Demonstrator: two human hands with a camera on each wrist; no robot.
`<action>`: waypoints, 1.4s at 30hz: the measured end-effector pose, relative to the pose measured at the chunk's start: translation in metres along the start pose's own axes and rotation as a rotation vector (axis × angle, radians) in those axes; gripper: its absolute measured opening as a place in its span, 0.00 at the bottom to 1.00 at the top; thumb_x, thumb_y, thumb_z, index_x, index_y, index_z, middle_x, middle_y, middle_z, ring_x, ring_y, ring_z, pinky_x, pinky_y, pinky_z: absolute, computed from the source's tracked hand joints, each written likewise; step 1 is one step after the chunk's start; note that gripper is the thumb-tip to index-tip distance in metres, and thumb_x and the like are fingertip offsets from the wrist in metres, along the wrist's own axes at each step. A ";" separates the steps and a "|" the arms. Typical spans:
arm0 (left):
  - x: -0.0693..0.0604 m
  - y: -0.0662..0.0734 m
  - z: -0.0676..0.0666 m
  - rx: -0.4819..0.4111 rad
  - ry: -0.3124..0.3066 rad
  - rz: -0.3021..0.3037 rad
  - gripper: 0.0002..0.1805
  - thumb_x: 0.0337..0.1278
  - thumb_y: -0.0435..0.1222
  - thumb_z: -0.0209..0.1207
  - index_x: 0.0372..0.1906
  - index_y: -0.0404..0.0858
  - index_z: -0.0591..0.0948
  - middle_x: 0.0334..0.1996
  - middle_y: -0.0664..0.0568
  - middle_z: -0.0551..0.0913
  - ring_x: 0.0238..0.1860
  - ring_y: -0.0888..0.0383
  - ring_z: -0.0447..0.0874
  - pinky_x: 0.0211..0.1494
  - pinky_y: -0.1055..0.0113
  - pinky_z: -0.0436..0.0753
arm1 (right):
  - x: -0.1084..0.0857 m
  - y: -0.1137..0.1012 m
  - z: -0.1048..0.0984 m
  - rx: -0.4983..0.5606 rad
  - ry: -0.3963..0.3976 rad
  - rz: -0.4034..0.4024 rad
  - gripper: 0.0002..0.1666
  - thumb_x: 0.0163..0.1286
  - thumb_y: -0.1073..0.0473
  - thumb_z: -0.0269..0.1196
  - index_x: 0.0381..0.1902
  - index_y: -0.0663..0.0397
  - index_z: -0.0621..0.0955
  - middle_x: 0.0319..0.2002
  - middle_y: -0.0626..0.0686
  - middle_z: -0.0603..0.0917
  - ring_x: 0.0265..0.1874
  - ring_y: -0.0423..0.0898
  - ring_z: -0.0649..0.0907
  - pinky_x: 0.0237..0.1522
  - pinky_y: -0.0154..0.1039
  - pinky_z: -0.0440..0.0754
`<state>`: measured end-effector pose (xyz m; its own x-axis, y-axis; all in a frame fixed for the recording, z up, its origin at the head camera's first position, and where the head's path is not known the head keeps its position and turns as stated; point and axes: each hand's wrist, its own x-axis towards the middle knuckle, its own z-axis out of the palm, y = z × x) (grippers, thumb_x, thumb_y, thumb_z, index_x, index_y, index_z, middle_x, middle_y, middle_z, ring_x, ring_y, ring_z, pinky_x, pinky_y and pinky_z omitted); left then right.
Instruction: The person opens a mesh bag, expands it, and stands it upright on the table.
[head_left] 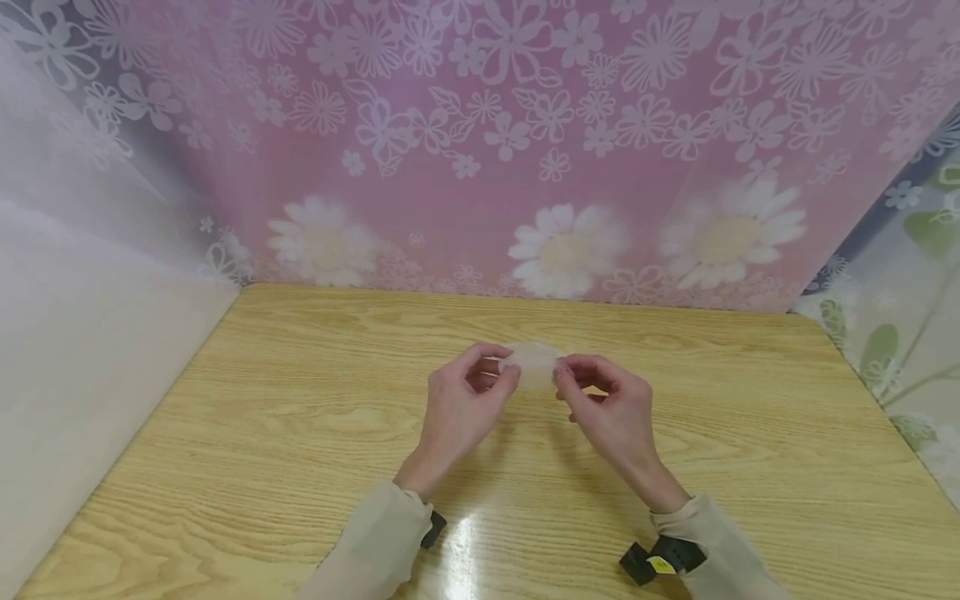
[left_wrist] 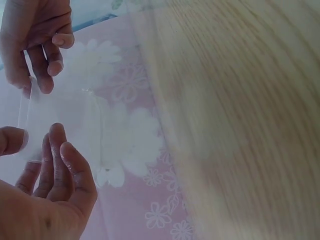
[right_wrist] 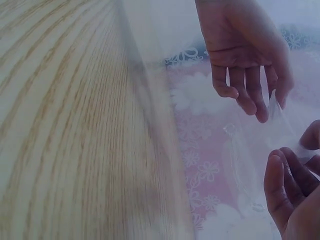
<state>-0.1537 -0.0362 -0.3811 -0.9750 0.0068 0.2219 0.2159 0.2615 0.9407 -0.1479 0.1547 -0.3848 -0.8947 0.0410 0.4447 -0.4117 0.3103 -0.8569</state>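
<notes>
A thin, see-through piece of whitish plastic film [head_left: 534, 358] is held up above the table between both hands in the head view. My left hand [head_left: 467, 402] pinches its left edge between thumb and fingers. At the opposite edge, my right hand [head_left: 613, 407] pinches it in the same way. The left wrist view shows the clear film [left_wrist: 67, 117] stretching from one hand to the other, with a loose lower part hanging down. Its exact kind cannot be told, since the patterned backdrop shows through it.
Beneath the hands lies a wood-grain table [head_left: 315, 433]. A pink flowered curtain [head_left: 420, 183] stands along its far edge, a pale sheet [head_left: 97, 317] along the left and a leafy patterned sheet [head_left: 900, 333] along the right.
</notes>
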 end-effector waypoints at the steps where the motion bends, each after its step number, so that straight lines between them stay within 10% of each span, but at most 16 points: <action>1: 0.000 0.000 0.000 -0.009 0.004 0.009 0.07 0.65 0.41 0.66 0.45 0.51 0.87 0.33 0.54 0.90 0.32 0.60 0.89 0.38 0.66 0.88 | 0.000 0.000 0.000 0.007 0.002 -0.003 0.05 0.69 0.65 0.69 0.42 0.56 0.89 0.30 0.57 0.88 0.24 0.42 0.86 0.19 0.33 0.83; 13: 0.000 0.000 0.002 -0.042 0.040 0.053 0.02 0.62 0.36 0.68 0.38 0.43 0.86 0.25 0.51 0.88 0.25 0.53 0.87 0.30 0.71 0.83 | 0.000 0.002 0.007 0.009 0.124 -0.048 0.06 0.63 0.67 0.73 0.33 0.58 0.84 0.23 0.54 0.84 0.16 0.38 0.79 0.16 0.28 0.79; 20: 0.001 0.000 -0.001 0.130 -0.012 0.047 0.06 0.59 0.42 0.70 0.39 0.50 0.84 0.27 0.56 0.80 0.28 0.61 0.79 0.33 0.69 0.80 | 0.001 0.002 0.006 0.021 0.114 -0.033 0.05 0.64 0.67 0.72 0.35 0.57 0.85 0.25 0.53 0.84 0.19 0.43 0.82 0.17 0.29 0.80; 31: 0.005 0.002 -0.010 0.234 -0.139 0.230 0.07 0.62 0.37 0.68 0.44 0.44 0.87 0.34 0.54 0.84 0.33 0.61 0.84 0.37 0.70 0.84 | 0.002 0.002 0.005 0.037 0.026 0.038 0.06 0.66 0.66 0.71 0.41 0.57 0.87 0.29 0.55 0.86 0.25 0.38 0.83 0.20 0.36 0.84; 42: 0.001 -0.001 -0.001 0.171 0.002 0.178 0.04 0.61 0.34 0.67 0.35 0.41 0.82 0.25 0.54 0.80 0.27 0.63 0.79 0.31 0.72 0.83 | 0.002 -0.001 0.010 0.080 -0.003 0.115 0.16 0.62 0.75 0.69 0.48 0.62 0.84 0.30 0.55 0.82 0.25 0.38 0.84 0.25 0.38 0.87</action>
<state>-0.1552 -0.0377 -0.3812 -0.9223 0.0653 0.3809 0.3721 0.4157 0.8299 -0.1507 0.1449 -0.3856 -0.9372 0.0693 0.3417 -0.3187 0.2272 -0.9202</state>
